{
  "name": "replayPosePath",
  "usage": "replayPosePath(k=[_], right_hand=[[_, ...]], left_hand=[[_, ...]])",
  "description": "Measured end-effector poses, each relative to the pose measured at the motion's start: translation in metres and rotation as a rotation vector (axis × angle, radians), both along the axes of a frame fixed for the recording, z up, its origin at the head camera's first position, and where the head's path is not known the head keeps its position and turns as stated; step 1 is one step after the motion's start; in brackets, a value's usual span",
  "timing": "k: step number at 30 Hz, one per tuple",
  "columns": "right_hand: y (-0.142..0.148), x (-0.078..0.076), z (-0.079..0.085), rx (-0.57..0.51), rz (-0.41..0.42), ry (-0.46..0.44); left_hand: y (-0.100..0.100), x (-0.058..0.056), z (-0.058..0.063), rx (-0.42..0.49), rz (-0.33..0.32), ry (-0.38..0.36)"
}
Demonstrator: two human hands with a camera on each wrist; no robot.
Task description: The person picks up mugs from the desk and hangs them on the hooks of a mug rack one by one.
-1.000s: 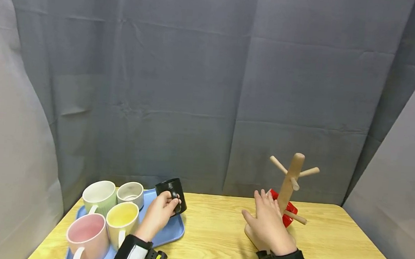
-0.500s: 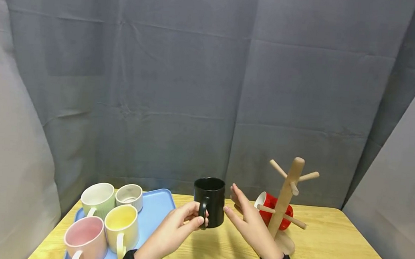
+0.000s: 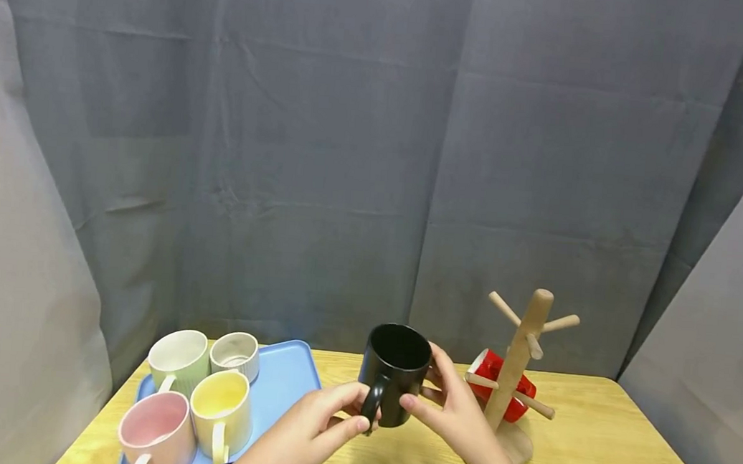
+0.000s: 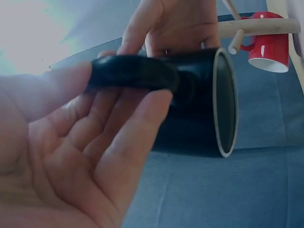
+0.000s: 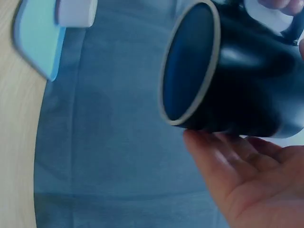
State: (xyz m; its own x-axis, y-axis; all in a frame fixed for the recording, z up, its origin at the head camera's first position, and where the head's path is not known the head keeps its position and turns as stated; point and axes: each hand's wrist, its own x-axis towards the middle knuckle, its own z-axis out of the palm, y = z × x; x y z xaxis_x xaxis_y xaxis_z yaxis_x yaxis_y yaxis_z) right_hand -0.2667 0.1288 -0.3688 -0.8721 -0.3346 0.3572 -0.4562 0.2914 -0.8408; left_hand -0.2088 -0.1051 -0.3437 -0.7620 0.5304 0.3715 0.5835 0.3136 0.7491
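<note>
A black mug (image 3: 394,370) is held above the table between both hands, its mouth tipped up. My left hand (image 3: 313,425) pinches the mug's handle between thumb and fingers, plain in the left wrist view. My right hand (image 3: 451,424) holds the mug's other side, thumb at the front and fingers toward the back. In the right wrist view, the right fingers (image 5: 223,152) lie against the mug's wall. A wooden mug tree (image 3: 521,357) stands to the right with several pegs. A red mug (image 3: 486,373) hangs low on it, partly behind the post.
On the left, a blue tray (image 3: 286,380) bears a green mug (image 3: 184,366), a grey-white cup (image 3: 235,355), a yellow mug (image 3: 223,412) and a pink mug (image 3: 159,436). A grey curtain (image 3: 351,151) hangs behind the wooden table (image 3: 603,442).
My left hand has carried the black mug rightward from over the tray and turned it. My right hand has left the mug tree's base and taken hold of the mug's side.
</note>
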Motion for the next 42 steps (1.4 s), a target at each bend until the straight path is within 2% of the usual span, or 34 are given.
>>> replayPosePath(k=[4,7,9,12,15,18,20,21,22,23,25,27,29,30,32,34,38,42], right_hand=[[0.006,0.007,0.001,-0.006,0.022,0.018],[0.012,0.011,-0.005,-0.048,0.057,-0.022],[0.016,0.014,-0.013,-0.085,0.114,-0.054],[0.023,0.018,-0.026,-0.146,0.248,-0.124],[0.034,0.022,-0.041,-0.187,0.325,-0.197],[0.048,0.024,-0.059,-0.23,0.346,-0.263],[0.062,0.025,-0.072,-0.253,0.325,-0.315],[0.07,0.026,-0.077,-0.258,0.3,-0.339],[0.079,0.026,-0.081,-0.256,0.267,-0.366],[0.089,0.027,-0.083,-0.253,0.218,-0.396],[0.108,0.03,-0.085,-0.22,0.064,-0.43],[0.125,0.032,-0.086,-0.196,-0.121,-0.444],[0.14,0.035,-0.086,-0.205,-0.293,-0.456],[0.147,0.036,-0.085,-0.223,-0.361,-0.451],[0.161,0.037,-0.082,-0.223,-0.474,-0.45],[0.174,0.037,-0.073,-0.184,-0.537,-0.474],[0.194,0.031,-0.057,-0.069,-0.598,-0.529],[0.204,0.025,-0.053,-0.056,-0.602,-0.553]], left_hand=[[0.001,0.005,0.003,-0.074,-0.019,0.073],[0.005,0.007,0.005,-0.126,-0.051,0.083],[0.008,0.008,0.006,-0.164,-0.069,0.086],[0.011,0.012,0.004,-0.213,-0.099,0.067],[0.016,0.015,0.001,-0.185,-0.164,-0.034],[0.023,0.016,-0.003,-0.081,-0.243,-0.138],[0.027,0.016,-0.006,-0.029,-0.241,-0.171],[0.029,0.015,-0.008,-0.015,-0.216,-0.151],[0.03,0.013,-0.011,-0.024,-0.164,-0.122],[0.03,0.009,-0.016,-0.045,-0.096,-0.062],[0.028,-0.001,-0.03,-0.144,0.091,0.061],[0.022,-0.018,-0.054,-0.274,0.279,0.175],[0.011,-0.034,-0.083,-0.39,0.413,0.206],[0.005,-0.041,-0.095,-0.438,0.449,0.187],[-0.007,-0.054,-0.116,-0.499,0.462,0.11],[-0.018,-0.063,-0.13,-0.53,0.442,-0.015],[-0.029,-0.074,-0.143,-0.588,0.44,-0.196],[-0.029,-0.078,-0.151,-0.634,0.458,-0.259]])
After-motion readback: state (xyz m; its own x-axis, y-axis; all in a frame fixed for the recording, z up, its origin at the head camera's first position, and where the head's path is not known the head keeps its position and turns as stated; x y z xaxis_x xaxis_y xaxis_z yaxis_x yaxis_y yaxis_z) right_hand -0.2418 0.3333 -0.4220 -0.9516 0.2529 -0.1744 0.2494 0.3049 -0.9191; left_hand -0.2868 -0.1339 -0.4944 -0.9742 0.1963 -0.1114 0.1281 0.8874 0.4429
